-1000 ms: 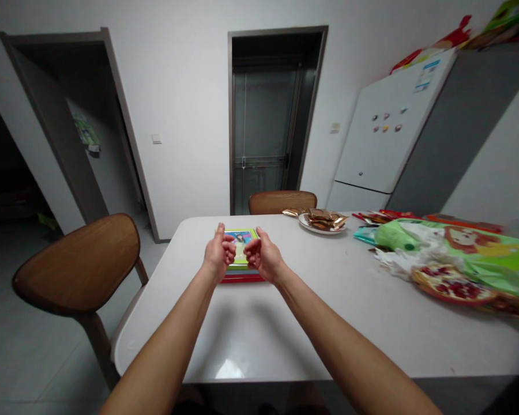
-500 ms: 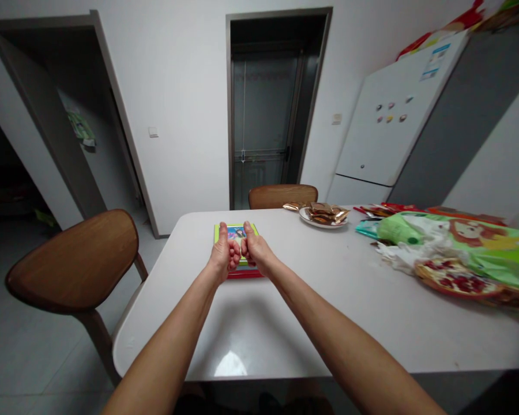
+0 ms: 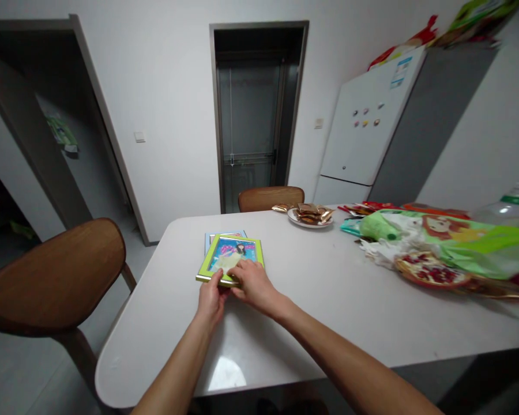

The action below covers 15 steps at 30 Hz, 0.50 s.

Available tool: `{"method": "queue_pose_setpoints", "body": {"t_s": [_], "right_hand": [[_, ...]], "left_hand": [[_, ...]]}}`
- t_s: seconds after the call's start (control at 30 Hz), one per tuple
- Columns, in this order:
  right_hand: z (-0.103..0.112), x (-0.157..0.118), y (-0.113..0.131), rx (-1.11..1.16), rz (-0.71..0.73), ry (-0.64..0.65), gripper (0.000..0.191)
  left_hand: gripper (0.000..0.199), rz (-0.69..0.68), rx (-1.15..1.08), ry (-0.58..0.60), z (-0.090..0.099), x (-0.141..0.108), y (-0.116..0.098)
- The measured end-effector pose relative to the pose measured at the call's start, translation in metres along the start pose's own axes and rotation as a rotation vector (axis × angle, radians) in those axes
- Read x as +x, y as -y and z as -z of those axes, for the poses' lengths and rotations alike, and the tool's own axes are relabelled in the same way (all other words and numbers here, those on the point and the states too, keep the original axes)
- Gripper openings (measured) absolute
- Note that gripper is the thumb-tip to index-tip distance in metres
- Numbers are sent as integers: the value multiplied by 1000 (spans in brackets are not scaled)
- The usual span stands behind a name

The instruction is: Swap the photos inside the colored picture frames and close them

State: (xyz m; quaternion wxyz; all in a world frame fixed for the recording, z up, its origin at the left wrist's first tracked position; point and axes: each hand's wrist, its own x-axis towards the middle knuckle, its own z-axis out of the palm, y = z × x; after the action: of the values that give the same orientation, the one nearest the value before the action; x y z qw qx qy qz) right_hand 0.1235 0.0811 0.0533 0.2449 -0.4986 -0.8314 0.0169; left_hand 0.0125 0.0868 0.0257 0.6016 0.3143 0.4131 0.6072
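Just below and left of picture centre, the left hand [image 3: 211,298] pinches a lime-green picture frame [image 3: 229,252] by its near edge, the right hand's [image 3: 254,283] curled fingers gripping beside it; a light-blue frame [image 3: 208,240] peeks out behind

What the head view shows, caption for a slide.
Left hand and right hand hold a lime-green picture frame by its near edge; blue frame behind, white table below.

Bare table [image 3: 320,271] between the green frame [image 3: 236,251] and the pomegranate [image 3: 432,270] left room for a hand, as did a strip toward the left chair [image 3: 56,279]. A plate [image 3: 310,226] obstructed the back, a plastic bag [image 3: 480,255] the right side.
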Motion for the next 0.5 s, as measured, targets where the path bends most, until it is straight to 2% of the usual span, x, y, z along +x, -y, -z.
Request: {"method": "queue_pose_setpoints", "body": {"t_s": [0.1, 0.2, 0.27, 0.33, 0.4, 0.47, 0.5], "right_hand": [[18, -19, -1, 204, -95, -112, 41], [39, -43, -5, 525, -302, -264, 62], [52, -61, -4, 821, -454, -313, 64], [61, -82, 1, 1139, -560, -314, 59], [63, -100, 7, 1389, -645, -278, 53], [57, -113, 12, 1542, -751, -220, 48], [51, -117, 13, 1585, -798, -191, 45]], "left_hand": [[22, -74, 21, 27, -8, -27, -2], [25, -154, 194, 111, -12, -64, -8], [27, -348, 517, 237, -12, -90, -11], [38, -653, 825, 417, -8, -113, -10], [50, -943, 1037, 554, 0, -130, -4], [56, -1107, 1205, 618, 10, -139, 6], [58, -1131, 1279, 632, 15, -142, 11]]}}
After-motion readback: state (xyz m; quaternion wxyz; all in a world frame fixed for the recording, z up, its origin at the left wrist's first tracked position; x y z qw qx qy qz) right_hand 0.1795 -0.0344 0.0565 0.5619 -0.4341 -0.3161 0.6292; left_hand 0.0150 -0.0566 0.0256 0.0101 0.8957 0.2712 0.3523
